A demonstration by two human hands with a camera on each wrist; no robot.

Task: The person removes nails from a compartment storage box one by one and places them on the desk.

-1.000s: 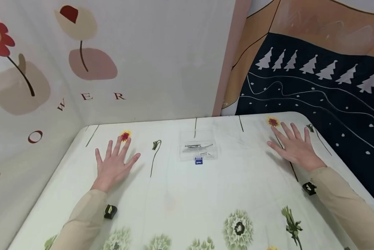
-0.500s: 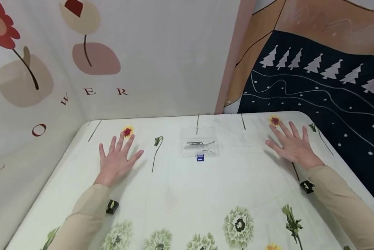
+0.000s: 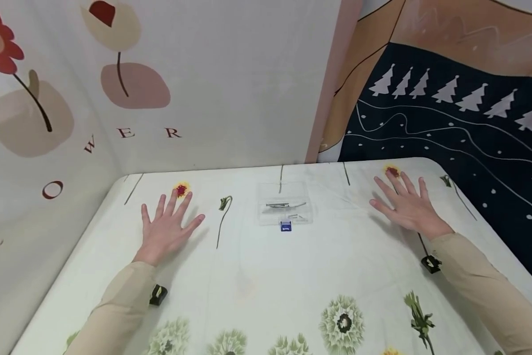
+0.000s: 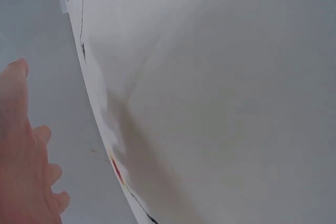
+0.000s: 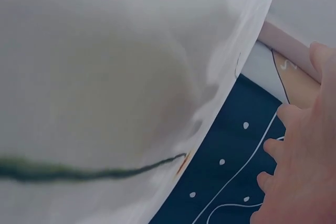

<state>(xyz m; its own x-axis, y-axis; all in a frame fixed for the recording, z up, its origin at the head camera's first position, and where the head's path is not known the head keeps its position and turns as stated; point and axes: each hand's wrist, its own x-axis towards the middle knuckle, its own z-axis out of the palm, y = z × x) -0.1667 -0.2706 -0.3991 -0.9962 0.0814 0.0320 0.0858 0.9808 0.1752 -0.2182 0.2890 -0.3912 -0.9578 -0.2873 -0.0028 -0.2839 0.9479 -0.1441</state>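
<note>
A clear plastic box [image 3: 272,192] lies at the middle of the table toward the back, with thin metal pieces [image 3: 278,205] and several small ones [image 3: 296,217] inside; a blue latch or label [image 3: 285,226] marks its front edge. To its left, my left hand [image 3: 165,234] is held over the tablecloth, fingers spread and straight, palm down. My right hand [image 3: 410,209] hovers likewise on the right side, its fingers spread. Neither hand touches the box. Both wrist views show the hand, left [image 4: 21,150] and right [image 5: 304,156], raised above the cloth with nothing in it.
A white tablecloth [image 3: 257,266] printed with flowers covers the table. Behind it hangs a pale curtain [image 3: 230,98] with flower prints and letters; at right is a dark cloth [image 3: 426,118] with white trees. Small black devices [image 3: 158,295] sit beneath each wrist.
My right hand has shifted slightly to the left. The left hand stays nearly in place, and the head view has tilted a little. The box has not moved on the table.
</note>
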